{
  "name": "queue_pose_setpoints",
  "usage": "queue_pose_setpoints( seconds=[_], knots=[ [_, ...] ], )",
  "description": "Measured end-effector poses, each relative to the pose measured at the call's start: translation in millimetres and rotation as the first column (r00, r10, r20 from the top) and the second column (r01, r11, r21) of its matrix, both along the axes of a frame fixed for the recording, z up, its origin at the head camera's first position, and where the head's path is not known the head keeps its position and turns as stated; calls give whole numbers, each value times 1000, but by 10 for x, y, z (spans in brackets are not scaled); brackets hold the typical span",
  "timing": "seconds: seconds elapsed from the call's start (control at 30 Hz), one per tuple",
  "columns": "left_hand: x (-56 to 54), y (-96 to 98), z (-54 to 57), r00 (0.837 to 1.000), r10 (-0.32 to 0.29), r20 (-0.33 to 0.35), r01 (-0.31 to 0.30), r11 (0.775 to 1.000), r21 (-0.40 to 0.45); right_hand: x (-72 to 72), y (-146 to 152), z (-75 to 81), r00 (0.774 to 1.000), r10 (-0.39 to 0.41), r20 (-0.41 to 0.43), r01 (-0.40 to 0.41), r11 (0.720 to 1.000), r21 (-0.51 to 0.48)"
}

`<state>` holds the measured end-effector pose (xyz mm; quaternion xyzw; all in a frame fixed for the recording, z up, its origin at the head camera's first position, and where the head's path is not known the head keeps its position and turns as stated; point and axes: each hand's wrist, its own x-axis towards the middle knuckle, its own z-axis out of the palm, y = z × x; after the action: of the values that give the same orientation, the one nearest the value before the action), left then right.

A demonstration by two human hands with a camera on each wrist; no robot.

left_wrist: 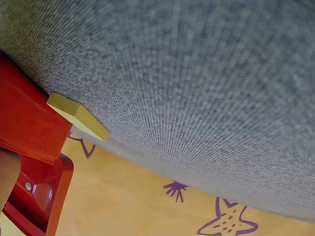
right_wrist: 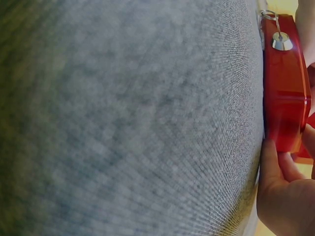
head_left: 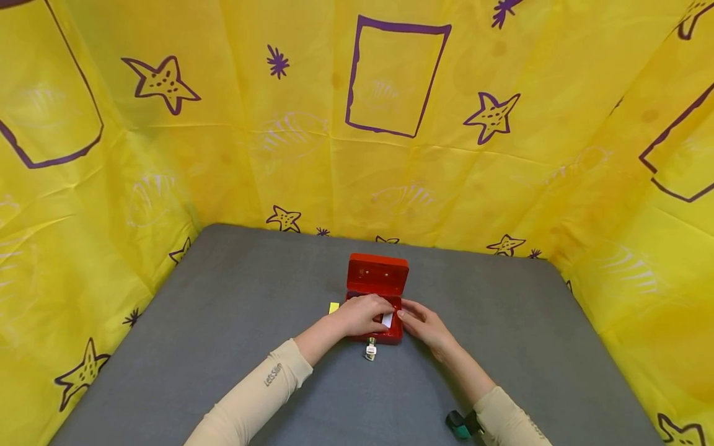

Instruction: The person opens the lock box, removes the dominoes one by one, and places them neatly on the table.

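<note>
A small red cash box (head_left: 393, 334) stands on the grey table with its lid (head_left: 378, 275) raised at the back. A key with a white tag (head_left: 370, 350) hangs from the lock at the front. My left hand (head_left: 362, 314) reaches over the left side into the box, its fingertips beside a small white piece (head_left: 387, 319); I cannot tell whether they hold it. At the right wall, my right hand (head_left: 426, 325) grips the box, thumb at the rim and fingers along the outside. The right wrist view shows those fingers (right_wrist: 271, 164) against the red wall.
A yellow block (left_wrist: 78, 116) lies against the left side of the box. The grey table (head_left: 268, 272) is enclosed by yellow cloth walls (head_left: 312, 167) with purple drawings. A dark and green device (head_left: 460, 426) is at the right wrist.
</note>
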<state>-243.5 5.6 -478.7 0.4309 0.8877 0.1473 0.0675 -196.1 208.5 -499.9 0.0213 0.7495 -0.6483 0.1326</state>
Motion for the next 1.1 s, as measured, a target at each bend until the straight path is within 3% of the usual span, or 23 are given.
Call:
queue_pose_setpoints(
  seconds=[0.67,1.1],
  knots=[
    [3,-8,-7,1000,-6,-10,7,1000,20,-1,3,-7,1000,7,11,-7,1000,-8],
    [-13,-29,-33,999,-33,-17,34,994,108,-3,-5,-5,1000,2,13,-2,1000,-10]
  ],
)
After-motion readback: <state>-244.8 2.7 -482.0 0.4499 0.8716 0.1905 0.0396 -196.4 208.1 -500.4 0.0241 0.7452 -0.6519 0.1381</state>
